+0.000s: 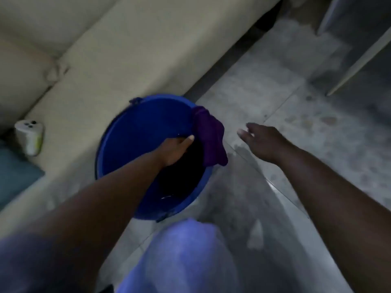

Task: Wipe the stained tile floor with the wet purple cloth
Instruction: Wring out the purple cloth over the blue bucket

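Nearest, the left hand (176, 150) reaches down inside the blue bucket (118, 144), fingers curled, though I cannot tell whether they grip anything. Just beyond it the purple cloth (209, 138) hangs bunched and dark over the bucket's rim, draping outside, while the right hand (264, 142) hovers empty with fingers spread above the blotchy grey tile floor (296, 115), beside a beige sofa (127, 49).

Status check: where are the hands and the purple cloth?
Left hand inside blue bucket, fingers curled. Right hand open above tile floor. Purple cloth draped over bucket rim, unheld. Nothing blocking.
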A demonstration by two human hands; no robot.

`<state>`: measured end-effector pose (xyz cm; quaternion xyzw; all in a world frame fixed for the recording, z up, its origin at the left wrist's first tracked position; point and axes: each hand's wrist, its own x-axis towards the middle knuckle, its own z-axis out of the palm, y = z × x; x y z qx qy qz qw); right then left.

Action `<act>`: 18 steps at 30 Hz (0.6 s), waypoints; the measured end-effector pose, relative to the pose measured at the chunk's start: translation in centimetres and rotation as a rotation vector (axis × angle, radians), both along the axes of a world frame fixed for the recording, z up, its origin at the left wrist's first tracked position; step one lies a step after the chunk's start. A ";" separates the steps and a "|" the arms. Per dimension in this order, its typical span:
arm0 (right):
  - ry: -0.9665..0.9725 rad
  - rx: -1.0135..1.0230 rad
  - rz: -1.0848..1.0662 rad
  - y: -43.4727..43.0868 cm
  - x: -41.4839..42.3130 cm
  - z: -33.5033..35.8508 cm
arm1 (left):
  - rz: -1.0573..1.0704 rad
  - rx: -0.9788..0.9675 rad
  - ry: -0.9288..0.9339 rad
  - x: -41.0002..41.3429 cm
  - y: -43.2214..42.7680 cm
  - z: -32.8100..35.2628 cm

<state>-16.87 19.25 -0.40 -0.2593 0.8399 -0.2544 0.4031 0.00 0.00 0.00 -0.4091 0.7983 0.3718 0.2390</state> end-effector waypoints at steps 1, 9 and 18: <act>-0.087 -0.045 -0.046 -0.6 0.7 -2.2 | 0.082 0.073 0.030 0.1 0.5 -1.9; -0.680 -0.458 -0.264 -5.4 2.1 -10.7 | 0.504 0.345 0.490 -2.9 3.5 -9.4; -0.637 -0.693 -0.406 -3.7 0.4 -9.6 | 0.657 0.139 0.477 -4.5 3.9 -6.0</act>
